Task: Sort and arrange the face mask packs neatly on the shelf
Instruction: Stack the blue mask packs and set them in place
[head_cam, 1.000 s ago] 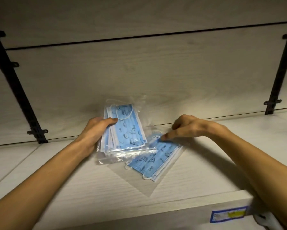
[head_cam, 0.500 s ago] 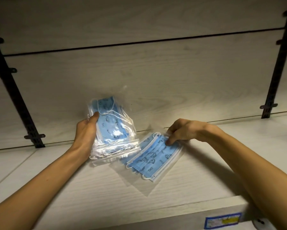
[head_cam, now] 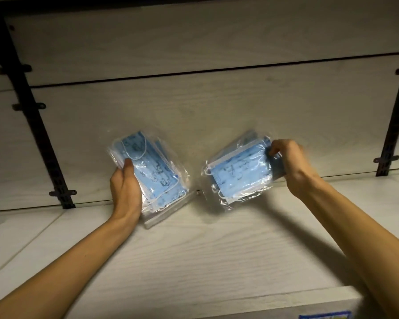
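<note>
Pale wood-grain shelf [head_cam: 193, 256] against a matching back panel [head_cam: 217, 107]: two packs of blue face masks, now split apart, one in each hand.

Half a second ago the right pack [head_cam: 237, 173] lay flat under the right hand [head_cam: 290, 164] beside the left stack; it is now raised and tilted, well clear of it, pinched at its right end by curled fingers. Left hand [head_cam: 124, 187] grips the left stack [head_cam: 152, 173] with thumb on its face, lower edge on the shelf.

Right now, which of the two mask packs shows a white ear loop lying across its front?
The left pack, gripped by the left hand: a white loop curves across its upper face. On the right pack, loops show only at its left edge.
</note>
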Demonstrator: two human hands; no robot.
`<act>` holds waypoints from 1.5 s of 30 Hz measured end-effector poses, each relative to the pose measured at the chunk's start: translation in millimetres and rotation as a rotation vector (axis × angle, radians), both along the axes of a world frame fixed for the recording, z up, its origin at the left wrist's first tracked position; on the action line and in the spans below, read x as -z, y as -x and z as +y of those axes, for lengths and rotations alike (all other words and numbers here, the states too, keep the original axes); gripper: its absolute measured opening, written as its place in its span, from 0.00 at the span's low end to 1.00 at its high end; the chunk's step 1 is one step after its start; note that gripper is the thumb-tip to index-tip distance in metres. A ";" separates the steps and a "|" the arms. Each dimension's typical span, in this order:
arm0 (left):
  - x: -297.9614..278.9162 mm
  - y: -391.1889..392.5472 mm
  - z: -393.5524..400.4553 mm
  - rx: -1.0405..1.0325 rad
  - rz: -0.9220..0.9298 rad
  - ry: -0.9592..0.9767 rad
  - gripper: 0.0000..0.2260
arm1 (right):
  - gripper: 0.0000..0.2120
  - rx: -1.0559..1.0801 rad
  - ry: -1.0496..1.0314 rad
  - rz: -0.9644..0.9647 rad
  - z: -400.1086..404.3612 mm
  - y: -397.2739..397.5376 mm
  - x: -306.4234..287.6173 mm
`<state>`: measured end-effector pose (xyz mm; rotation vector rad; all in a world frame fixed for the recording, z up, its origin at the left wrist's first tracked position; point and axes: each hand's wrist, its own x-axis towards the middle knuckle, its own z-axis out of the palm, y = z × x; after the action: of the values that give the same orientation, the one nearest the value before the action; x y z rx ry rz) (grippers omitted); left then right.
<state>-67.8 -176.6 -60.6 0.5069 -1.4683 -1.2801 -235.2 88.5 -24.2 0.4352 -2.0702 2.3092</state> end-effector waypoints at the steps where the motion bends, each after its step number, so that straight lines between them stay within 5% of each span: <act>1: 2.1 0.5 1.9 0.019 -0.014 0.003 0.15 | 0.06 -0.041 0.051 -0.041 0.0 -1.8 -0.6; 5: 6.1 5.5 5.8 0.245 -0.073 -0.112 0.14 | 0.20 -0.202 0.149 -0.188 -9.8 -7.0 4.6; 9: 4.7 6.4 16.6 0.565 -0.065 -0.439 0.21 | 0.04 -0.343 0.129 -0.192 -27.0 -19.9 19.6; 16: 8.1 -0.9 37.1 0.917 -0.009 -0.550 0.33 | 0.08 -0.226 0.023 -0.145 -53.8 -42.5 48.3; 23: 10.5 -3.1 42.5 0.829 -0.135 -0.541 0.19 | 0.18 -0.299 -0.235 -0.082 -54.9 -54.9 51.8; 25: 7.5 -4.1 37.3 0.777 -0.154 -0.551 0.18 | 0.20 -0.261 -0.154 -0.082 -57.1 -54.5 47.0; 30: -1.0 -7.2 32.3 0.694 -0.067 -0.413 0.20 | 0.43 -0.122 -0.076 0.240 -53.6 -47.4 36.3; 34: -4.6 -10.6 42.6 0.658 -0.034 -0.286 0.21 | 0.30 -0.352 -0.232 0.323 -52.5 -51.3 44.6; 39: -1.8 -15.8 53.6 0.691 -0.025 -0.028 0.13 | 0.21 -0.515 -0.095 0.289 -64.6 -64.9 61.0; 45: -4.5 -17.4 52.9 0.677 -0.072 0.084 0.30 | 0.24 -0.427 0.040 0.344 -59.1 -57.4 58.2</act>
<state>-50.3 -123.7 -56.1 -0.0197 -1.8255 -1.7170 -177.8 29.3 -82.4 1.2802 -1.9022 2.2511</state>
